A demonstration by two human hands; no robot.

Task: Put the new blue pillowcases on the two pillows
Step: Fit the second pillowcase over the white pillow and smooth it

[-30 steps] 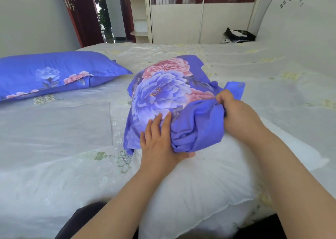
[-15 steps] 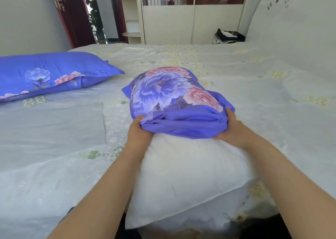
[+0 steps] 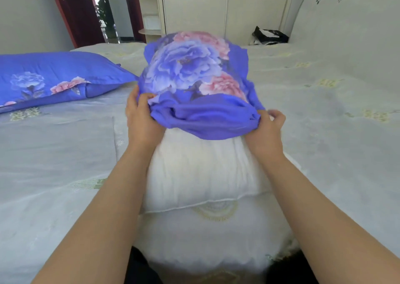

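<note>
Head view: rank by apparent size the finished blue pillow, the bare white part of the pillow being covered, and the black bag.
1. Bare white part, though nearness inflates it.
2. Finished blue pillow, partly cut off.
3. Black bag.

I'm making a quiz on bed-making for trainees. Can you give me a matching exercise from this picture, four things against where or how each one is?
Things:
1. blue pillowcase
2. white pillow
3. finished pillow
4. black bag

States:
a. at the far edge of the bed, on the right
b. half uncovered, near end bare
c. lying flat on the bed at the left, fully covered
d. gripped at its open edge by the left hand and right hand

Pairs: 1-d, 2-b, 3-c, 4-a
</note>
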